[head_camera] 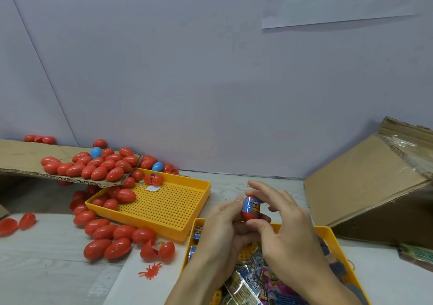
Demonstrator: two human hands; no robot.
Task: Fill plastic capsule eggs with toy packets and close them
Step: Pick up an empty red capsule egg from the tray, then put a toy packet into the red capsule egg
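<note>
Both hands meet above the near yellow tray (pixel 332 231) of toy packets (pixel 248 286). My left hand (pixel 221 228) grips a red capsule egg (pixel 248 215) from the left. A blue toy packet (pixel 251 205) is wrapped round its middle, between the two halves. My right hand (pixel 284 220) holds the egg from the right with thumb and curled fingers, the index finger stretched above it. Several closed red eggs (pixel 110 232) lie on the table to the left. Two open egg shells (pixel 157 249) lie beside them, one holding something.
A second yellow perforated tray (pixel 164 206) sits further back with a few eggs in it. A cardboard flap (pixel 28 159) on the left carries a heap of red eggs and a blue one (pixel 96 152). A tilted cardboard box (pixel 375 183) stands right. A small orange toy bug (pixel 151 270) lies near.
</note>
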